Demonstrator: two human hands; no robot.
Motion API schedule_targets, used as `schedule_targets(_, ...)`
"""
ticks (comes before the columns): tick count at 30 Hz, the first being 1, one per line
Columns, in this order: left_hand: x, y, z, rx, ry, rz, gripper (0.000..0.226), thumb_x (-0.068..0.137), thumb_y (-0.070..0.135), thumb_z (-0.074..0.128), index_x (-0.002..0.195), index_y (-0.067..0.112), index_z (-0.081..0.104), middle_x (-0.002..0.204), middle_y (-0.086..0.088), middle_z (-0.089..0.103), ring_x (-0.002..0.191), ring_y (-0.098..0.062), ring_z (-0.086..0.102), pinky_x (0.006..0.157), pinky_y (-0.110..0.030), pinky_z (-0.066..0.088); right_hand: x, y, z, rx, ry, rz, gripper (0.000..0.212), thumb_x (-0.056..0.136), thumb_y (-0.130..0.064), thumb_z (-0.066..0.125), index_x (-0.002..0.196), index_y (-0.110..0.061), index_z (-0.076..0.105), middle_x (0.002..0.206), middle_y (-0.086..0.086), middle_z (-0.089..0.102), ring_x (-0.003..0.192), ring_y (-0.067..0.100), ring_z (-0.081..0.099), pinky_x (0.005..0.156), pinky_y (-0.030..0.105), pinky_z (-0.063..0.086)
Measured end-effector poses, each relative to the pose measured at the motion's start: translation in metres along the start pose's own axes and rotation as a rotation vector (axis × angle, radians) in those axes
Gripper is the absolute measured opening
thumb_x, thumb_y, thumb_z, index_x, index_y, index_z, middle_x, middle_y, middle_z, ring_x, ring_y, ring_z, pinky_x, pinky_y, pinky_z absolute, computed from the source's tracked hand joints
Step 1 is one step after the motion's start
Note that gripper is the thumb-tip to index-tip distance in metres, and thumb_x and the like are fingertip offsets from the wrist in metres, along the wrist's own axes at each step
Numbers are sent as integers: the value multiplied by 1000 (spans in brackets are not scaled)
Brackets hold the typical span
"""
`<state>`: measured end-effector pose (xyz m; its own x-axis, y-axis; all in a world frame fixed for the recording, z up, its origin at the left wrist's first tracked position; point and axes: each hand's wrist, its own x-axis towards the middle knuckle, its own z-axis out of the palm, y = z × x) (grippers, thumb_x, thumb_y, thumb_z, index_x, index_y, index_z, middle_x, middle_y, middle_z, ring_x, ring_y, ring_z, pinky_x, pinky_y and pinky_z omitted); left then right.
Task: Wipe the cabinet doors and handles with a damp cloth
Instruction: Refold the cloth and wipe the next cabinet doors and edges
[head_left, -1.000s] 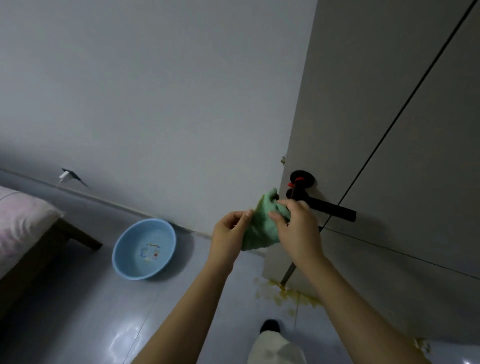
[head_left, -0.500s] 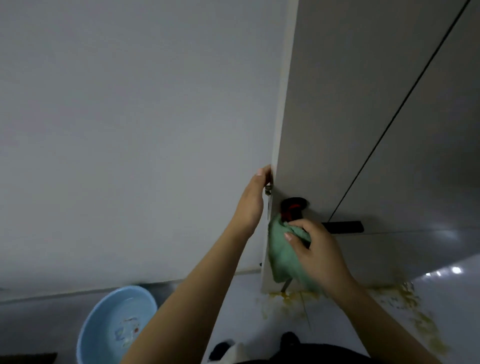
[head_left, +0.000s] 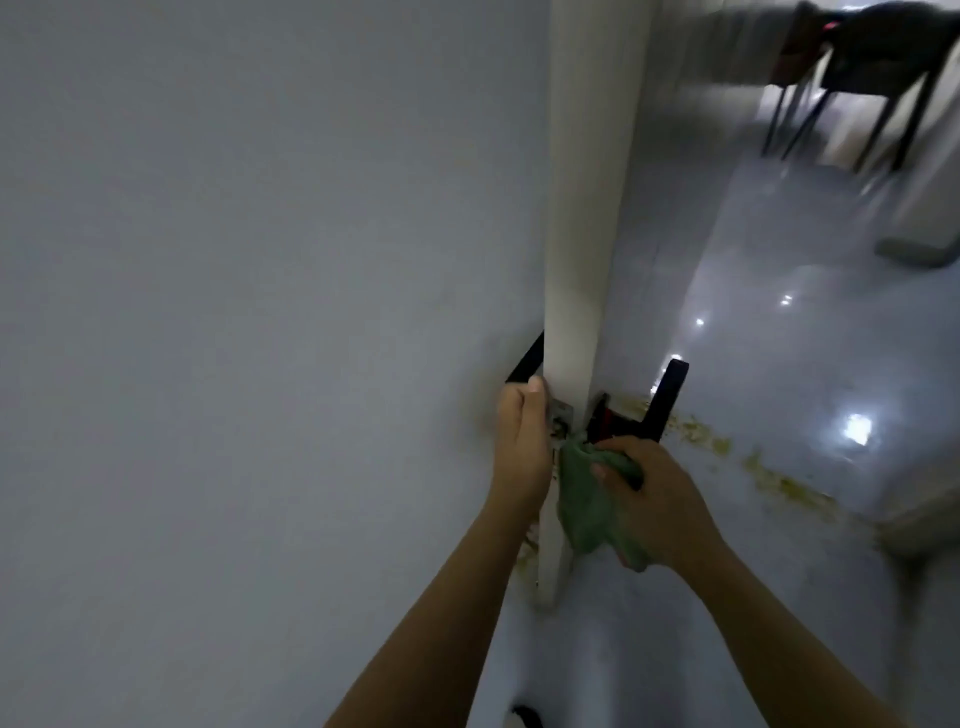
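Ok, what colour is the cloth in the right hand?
Green; the cloth, gripped by the right hand, shows clearly in the head view.

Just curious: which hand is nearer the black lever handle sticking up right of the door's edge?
Right hand, holding the green cloth just below the handle; left hand grips the door edge.

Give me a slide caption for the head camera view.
Left hand steadies the door edge while right hand wipes the handle with a green cloth.

My feed is dim and soft; glare spots gleam on the glossy floor (head_left: 810, 364), and motion blur smears the wide-angle edges.
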<state>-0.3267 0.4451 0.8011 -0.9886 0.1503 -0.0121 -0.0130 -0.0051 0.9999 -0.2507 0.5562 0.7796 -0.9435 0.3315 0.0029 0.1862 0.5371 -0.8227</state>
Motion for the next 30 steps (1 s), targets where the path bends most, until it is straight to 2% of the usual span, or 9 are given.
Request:
schedule_targets(3,-36,-7,36,45,-154,29,39,97,42,34,89,7,48,90,-22,50,82,-22,51,79,-36,49,-47,19,-35,27,106,78,13,93,-21,57,103,-29,56,99,-10,51,82,0,48,65,9,36)
schedule_targets(5,-60,-9,63,72,-248,37,34,100,40,34,94,11,52,98,-20,56,89,-27,58,83,-45,50,-76,35,-62,47,194,130,11,92,-22,58,103,-27,59,98,-11,52,83,-1,50,63,10,37)
schedule_targets(9,-99,-14,125,101,-408,76,35,100,42,38,107,17,61,104,-3,62,98,-18,61,91,-43,51,-126,70,-119,132,389,246,14,91,-25,61,104,-24,63,99,-6,60,85,2,55,59,11,39)
schedule_targets(13,-145,-12,190,78,-479,192,26,102,24,36,105,31,62,99,22,62,94,7,58,86,-19,47,-168,96,-171,207,524,329,11,91,-23,61,102,-26,62,96,-13,58,85,1,54,58,12,40)
schedule_targets(15,-162,-12,218,82,-490,126,26,104,21,35,116,25,58,108,17,59,98,10,53,91,-20,42,-182,108,-192,236,575,356,11,92,-23,60,102,-28,60,94,-15,57,82,-3,52,53,6,38)
schedule_targets(18,-176,-12,249,113,-593,35,36,104,31,33,129,22,56,129,8,56,118,-4,50,104,-25,37,-195,119,-218,321,643,359,9,93,-17,59,98,-24,60,90,-10,60,78,-2,54,50,2,38)
schedule_targets(22,-187,-5,279,132,-809,99,28,102,28,43,117,21,65,113,7,64,105,-5,58,96,-28,46,-194,132,-242,349,709,342,6,91,-18,61,90,-24,60,92,-1,63,81,9,59,56,8,44)
schedule_targets(25,-182,-3,298,135,-957,126,22,99,25,47,112,20,65,106,5,65,95,-3,61,83,-19,50,-182,143,-263,317,747,340,6,89,-23,63,87,-24,58,88,0,64,81,14,62,64,22,51)
schedule_targets(30,-135,8,330,42,-1077,79,24,95,23,55,117,33,57,114,7,63,104,-5,61,86,-22,52,-136,143,-304,355,719,250,8,88,-23,64,83,-18,61,70,-3,66,65,8,62,56,18,46)
